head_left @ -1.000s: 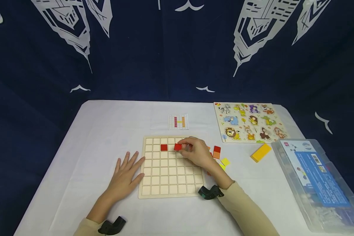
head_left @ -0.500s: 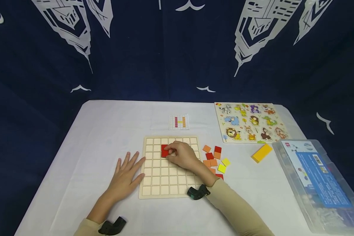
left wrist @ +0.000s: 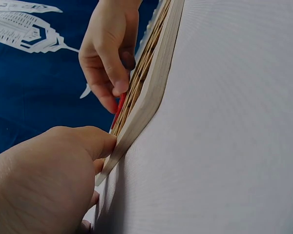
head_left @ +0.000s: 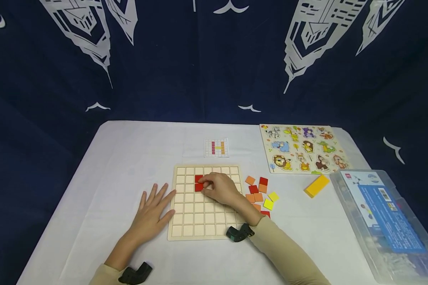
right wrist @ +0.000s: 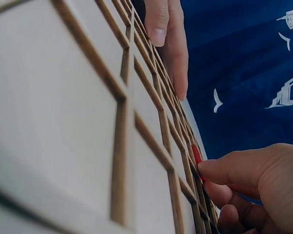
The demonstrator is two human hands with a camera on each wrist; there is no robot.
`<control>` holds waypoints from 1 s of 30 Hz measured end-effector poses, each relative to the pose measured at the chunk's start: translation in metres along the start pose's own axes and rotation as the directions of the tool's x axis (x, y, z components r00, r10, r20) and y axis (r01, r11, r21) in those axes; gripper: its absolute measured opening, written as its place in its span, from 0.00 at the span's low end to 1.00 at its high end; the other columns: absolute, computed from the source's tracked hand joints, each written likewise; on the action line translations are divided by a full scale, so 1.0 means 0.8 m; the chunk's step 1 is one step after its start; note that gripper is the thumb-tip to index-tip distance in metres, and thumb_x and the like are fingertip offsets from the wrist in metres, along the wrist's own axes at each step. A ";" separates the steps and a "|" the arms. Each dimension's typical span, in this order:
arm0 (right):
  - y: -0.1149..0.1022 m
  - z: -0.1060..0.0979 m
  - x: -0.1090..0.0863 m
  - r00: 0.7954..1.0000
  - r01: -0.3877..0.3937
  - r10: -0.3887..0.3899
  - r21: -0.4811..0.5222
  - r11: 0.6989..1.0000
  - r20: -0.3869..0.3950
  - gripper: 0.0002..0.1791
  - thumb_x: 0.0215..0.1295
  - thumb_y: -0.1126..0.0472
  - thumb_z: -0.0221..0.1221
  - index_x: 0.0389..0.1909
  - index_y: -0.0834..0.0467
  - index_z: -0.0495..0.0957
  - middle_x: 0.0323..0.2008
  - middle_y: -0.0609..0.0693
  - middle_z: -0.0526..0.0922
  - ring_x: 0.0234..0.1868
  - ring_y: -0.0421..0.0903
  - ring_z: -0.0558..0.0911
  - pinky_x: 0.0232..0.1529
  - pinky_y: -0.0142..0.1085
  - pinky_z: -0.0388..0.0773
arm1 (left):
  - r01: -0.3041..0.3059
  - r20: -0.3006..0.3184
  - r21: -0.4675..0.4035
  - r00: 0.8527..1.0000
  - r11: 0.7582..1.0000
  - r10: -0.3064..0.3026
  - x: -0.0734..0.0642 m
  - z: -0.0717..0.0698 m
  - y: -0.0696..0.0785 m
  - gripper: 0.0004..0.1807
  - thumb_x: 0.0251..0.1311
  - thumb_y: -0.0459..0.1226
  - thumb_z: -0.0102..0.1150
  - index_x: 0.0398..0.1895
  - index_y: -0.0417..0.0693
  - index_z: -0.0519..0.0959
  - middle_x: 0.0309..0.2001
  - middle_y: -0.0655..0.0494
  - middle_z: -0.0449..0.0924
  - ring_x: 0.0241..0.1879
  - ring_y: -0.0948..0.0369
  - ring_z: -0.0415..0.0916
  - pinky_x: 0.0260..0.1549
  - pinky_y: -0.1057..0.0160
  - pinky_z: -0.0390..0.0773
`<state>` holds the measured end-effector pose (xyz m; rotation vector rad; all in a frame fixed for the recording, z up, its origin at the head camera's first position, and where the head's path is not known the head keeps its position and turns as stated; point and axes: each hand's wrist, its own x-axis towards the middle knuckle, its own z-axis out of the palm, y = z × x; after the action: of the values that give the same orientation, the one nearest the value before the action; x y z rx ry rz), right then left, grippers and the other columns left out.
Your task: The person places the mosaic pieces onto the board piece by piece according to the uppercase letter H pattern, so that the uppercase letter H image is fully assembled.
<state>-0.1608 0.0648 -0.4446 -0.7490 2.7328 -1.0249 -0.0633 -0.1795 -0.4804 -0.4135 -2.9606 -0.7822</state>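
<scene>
A wooden grid board (head_left: 188, 230) lies on the white table. Two red square tiles sit in its upper part, an upper tile (head_left: 198, 178) and a lower tile (head_left: 198, 187) in the adjoining cell. My right hand (head_left: 219, 188) pinches at the right edge of the lower red tile with thumb and fingers, which partly cover it. In the right wrist view, a fingertip meets a red tile (right wrist: 196, 153) at the grid. Spread flat, my left hand (head_left: 149, 213) rests on the table and touches the board's left edge with its fingertips.
Loose orange, red and yellow tiles (head_left: 258, 197) lie right of the board. Behind it is a small pattern card (head_left: 216, 147). An animal puzzle board (head_left: 303, 148), a yellow block (head_left: 316, 186) and a clear plastic case (head_left: 385, 213) stand farther right.
My right hand has moved left and slightly down, bringing a red tile into the cell below the first red one. My left hand has stayed put.
</scene>
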 end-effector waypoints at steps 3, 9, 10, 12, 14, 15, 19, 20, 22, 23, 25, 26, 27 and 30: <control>-0.001 0.000 -0.001 1.000 -0.004 0.004 0.001 1.000 0.003 0.13 0.54 0.65 0.67 0.43 0.56 0.85 0.29 0.41 0.82 0.23 0.35 0.70 0.31 0.29 0.67 | -0.003 -0.002 0.000 1.000 1.000 0.003 0.000 0.000 0.000 0.32 0.67 0.47 0.55 0.72 0.52 0.65 0.76 0.44 0.53 0.77 0.40 0.40 0.69 0.33 0.34; -0.004 -0.010 -0.009 1.000 0.014 -0.014 0.041 0.999 -0.011 0.13 0.55 0.63 0.67 0.43 0.57 0.85 0.28 0.40 0.81 0.24 0.35 0.71 0.30 0.28 0.67 | -0.010 -0.006 0.000 1.000 1.000 0.010 0.000 0.002 -0.001 0.32 0.67 0.47 0.55 0.73 0.52 0.65 0.76 0.44 0.53 0.77 0.39 0.40 0.69 0.33 0.34; -0.004 -0.013 -0.011 1.000 0.022 -0.022 0.055 0.998 -0.017 0.13 0.55 0.63 0.67 0.43 0.57 0.85 0.28 0.40 0.81 0.24 0.36 0.71 0.30 0.28 0.67 | -0.010 -0.006 0.002 1.000 1.000 0.010 0.000 0.002 -0.001 0.32 0.67 0.47 0.55 0.73 0.52 0.65 0.76 0.44 0.53 0.77 0.40 0.40 0.69 0.33 0.34; -0.003 -0.021 -0.017 0.999 0.037 -0.035 0.084 0.996 -0.029 0.14 0.55 0.63 0.67 0.44 0.57 0.85 0.28 0.40 0.80 0.24 0.36 0.71 0.29 0.28 0.67 | -0.009 -0.006 0.005 1.000 1.000 0.009 0.000 0.002 -0.001 0.32 0.67 0.47 0.55 0.73 0.52 0.65 0.76 0.44 0.53 0.77 0.40 0.39 0.69 0.33 0.34; 0.001 -0.031 -0.024 0.998 0.052 -0.047 0.113 0.992 -0.043 0.14 0.56 0.63 0.67 0.45 0.58 0.84 0.28 0.40 0.79 0.23 0.37 0.70 0.27 0.28 0.66 | -0.006 -0.005 0.004 1.000 1.000 0.006 0.000 0.002 -0.001 0.31 0.67 0.47 0.55 0.73 0.52 0.65 0.76 0.44 0.53 0.77 0.40 0.39 0.69 0.33 0.34; 0.004 -0.036 -0.027 0.997 0.060 -0.053 0.124 0.991 -0.054 0.15 0.56 0.64 0.68 0.46 0.58 0.84 0.28 0.41 0.79 0.23 0.37 0.70 0.27 0.27 0.66 | -0.006 -0.005 0.004 1.000 1.000 0.006 0.000 0.002 -0.001 0.31 0.67 0.47 0.55 0.72 0.51 0.65 0.76 0.44 0.53 0.77 0.40 0.39 0.69 0.33 0.34; 0.022 -0.062 -0.046 0.991 0.082 -0.064 0.147 0.986 -0.119 0.17 0.56 0.65 0.68 0.47 0.62 0.83 0.28 0.44 0.80 0.25 0.39 0.71 0.26 0.28 0.67 | -0.004 -0.005 0.003 1.000 1.000 0.004 0.000 0.003 -0.001 0.31 0.67 0.46 0.55 0.72 0.51 0.65 0.76 0.44 0.53 0.77 0.40 0.39 0.69 0.33 0.34; 0.028 -0.069 -0.051 0.988 0.082 -0.061 0.148 0.986 -0.140 0.17 0.57 0.65 0.68 0.48 0.63 0.82 0.28 0.44 0.80 0.25 0.39 0.71 0.26 0.28 0.67 | -0.004 -0.005 0.003 1.000 1.000 0.004 0.000 0.003 -0.001 0.31 0.67 0.46 0.55 0.72 0.52 0.65 0.76 0.44 0.53 0.77 0.40 0.39 0.69 0.33 0.34; 0.041 -0.083 -0.061 0.982 0.077 -0.051 0.138 0.987 -0.183 0.18 0.56 0.66 0.69 0.48 0.64 0.82 0.28 0.46 0.80 0.25 0.39 0.71 0.25 0.28 0.68 | -0.004 -0.004 0.004 1.000 1.000 0.004 0.000 0.003 -0.001 0.31 0.67 0.46 0.55 0.72 0.52 0.65 0.76 0.44 0.53 0.77 0.40 0.39 0.69 0.33 0.34; 0.049 -0.091 -0.066 0.978 0.070 -0.042 0.133 0.989 -0.204 0.18 0.56 0.66 0.69 0.49 0.64 0.82 0.28 0.46 0.80 0.25 0.39 0.71 0.24 0.28 0.67 | -0.004 -0.003 0.005 1.000 1.000 0.004 0.000 0.003 -0.002 0.31 0.67 0.46 0.55 0.72 0.52 0.65 0.76 0.44 0.53 0.77 0.40 0.39 0.69 0.33 0.34; 0.065 -0.104 -0.075 0.970 0.052 -0.020 0.124 0.991 -0.244 0.19 0.56 0.67 0.69 0.50 0.64 0.81 0.28 0.47 0.80 0.24 0.39 0.71 0.22 0.28 0.67 | -0.003 -0.002 0.005 1.000 1.000 0.003 0.000 0.003 -0.002 0.31 0.67 0.47 0.55 0.73 0.53 0.65 0.76 0.44 0.52 0.77 0.40 0.39 0.69 0.33 0.34; 0.073 -0.110 -0.080 0.965 0.039 -0.006 0.122 0.992 -0.263 0.19 0.56 0.67 0.69 0.50 0.64 0.81 0.29 0.48 0.80 0.24 0.39 0.71 0.22 0.28 0.67 | -0.003 -0.002 0.005 1.000 1.000 0.003 0.000 0.003 -0.002 0.31 0.67 0.47 0.55 0.73 0.53 0.65 0.76 0.44 0.52 0.77 0.40 0.39 0.69 0.33 0.34; 0.082 -0.116 -0.083 0.960 0.024 0.010 0.119 0.993 -0.278 0.19 0.56 0.67 0.69 0.50 0.64 0.81 0.29 0.48 0.80 0.25 0.39 0.71 0.21 0.28 0.66 | -0.002 0.000 0.004 1.000 1.000 0.002 0.000 0.003 -0.002 0.31 0.67 0.47 0.55 0.73 0.53 0.65 0.77 0.44 0.52 0.77 0.40 0.39 0.69 0.33 0.34; 0.106 -0.129 -0.094 0.948 -0.037 0.073 0.121 0.992 -0.310 0.19 0.57 0.67 0.68 0.50 0.64 0.81 0.30 0.51 0.80 0.26 0.40 0.71 0.22 0.27 0.66 | 0.000 0.000 0.002 1.000 1.000 0.000 0.000 0.004 -0.002 0.31 0.67 0.47 0.55 0.73 0.53 0.64 0.77 0.45 0.52 0.77 0.40 0.39 0.70 0.34 0.33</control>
<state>-0.1596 0.2166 -0.4247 -0.5269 2.9012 -1.3816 -0.0639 -0.1793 -0.4835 -0.4136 -2.9613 -0.7790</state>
